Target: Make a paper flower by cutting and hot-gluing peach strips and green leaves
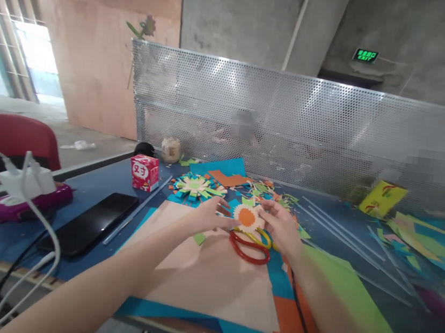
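Note:
Both hands hold a small paper flower (247,217) with cream petals and an orange centre, just above the table. My left hand (209,214) pinches its left edge with fingers closed. My right hand (280,225) grips its right side, fingers curled around it. Directly beneath lie scissors (251,244) with red and yellow handles, resting on a peach paper sheet (196,277). A finished multicoloured paper flower (196,187) lies further back on the blue table.
A black phone (92,222) and a red drink carton (144,172) sit to the left. Coloured paper sheets and scraps (416,241) cover the right side, with thin rods (332,228). A perforated metal screen (292,126) walls the back. A white charger and cable (28,180) hang at left.

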{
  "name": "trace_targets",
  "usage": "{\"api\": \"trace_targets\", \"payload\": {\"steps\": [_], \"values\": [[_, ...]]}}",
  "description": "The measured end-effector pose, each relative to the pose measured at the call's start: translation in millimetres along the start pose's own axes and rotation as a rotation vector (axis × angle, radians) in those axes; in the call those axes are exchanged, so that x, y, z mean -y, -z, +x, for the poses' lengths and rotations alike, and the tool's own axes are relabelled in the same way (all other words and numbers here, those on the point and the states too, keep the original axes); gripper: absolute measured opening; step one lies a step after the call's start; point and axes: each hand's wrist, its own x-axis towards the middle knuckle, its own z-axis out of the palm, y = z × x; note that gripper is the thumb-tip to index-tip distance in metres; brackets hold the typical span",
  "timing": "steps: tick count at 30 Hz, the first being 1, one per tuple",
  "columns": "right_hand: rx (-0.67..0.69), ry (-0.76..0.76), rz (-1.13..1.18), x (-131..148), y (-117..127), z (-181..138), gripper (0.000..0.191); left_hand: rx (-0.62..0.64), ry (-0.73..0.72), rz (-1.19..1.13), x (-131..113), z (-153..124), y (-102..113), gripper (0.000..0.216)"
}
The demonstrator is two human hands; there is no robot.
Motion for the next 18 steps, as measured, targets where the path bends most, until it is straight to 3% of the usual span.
{"api": "trace_targets", "payload": {"steps": [3, 6, 8, 12, 14, 16, 18], "values": [[0.045, 0.028, -0.025, 4.4, -2.4, -3.2, 0.035, 0.122, 0.064, -0.251, 4.4, 7.6, 5.0, 0.040], [0.109, 0.048, -0.112, 10.1, -0.6, -7.9, 0.031, 0.122, 0.017, -0.153, 6.7, 11.4, 20.1, 0.035], [0.204, 0.108, -0.322, 13.6, 1.1, -11.8, 0.027, 0.185, 0.035, -0.024, 8.6, 11.9, 38.1, 0.033], [0.472, 0.227, -0.961, 17.6, 0.4, -18.5, 0.024, 0.378, 0.113, 0.100, 12.4, 8.4, 78.5, 0.032], [0.531, 0.217, -1.081, 19.1, -2.1, -20.3, 0.025, 0.473, 0.212, 0.200, 14.2, 6.4, 92.1, 0.030], [0.560, 0.210, -1.110, 21.0, -5.2, -21.2, 0.025, 0.403, 0.284, 0.398, 16.3, 6.1, 98.2, 0.027], [0.574, 0.208, -1.119, 23.2, -8.2, -22.1, 0.026, 0.215, 0.285, 0.623, 17.7, 7.3, 96.8, 0.022]]}}
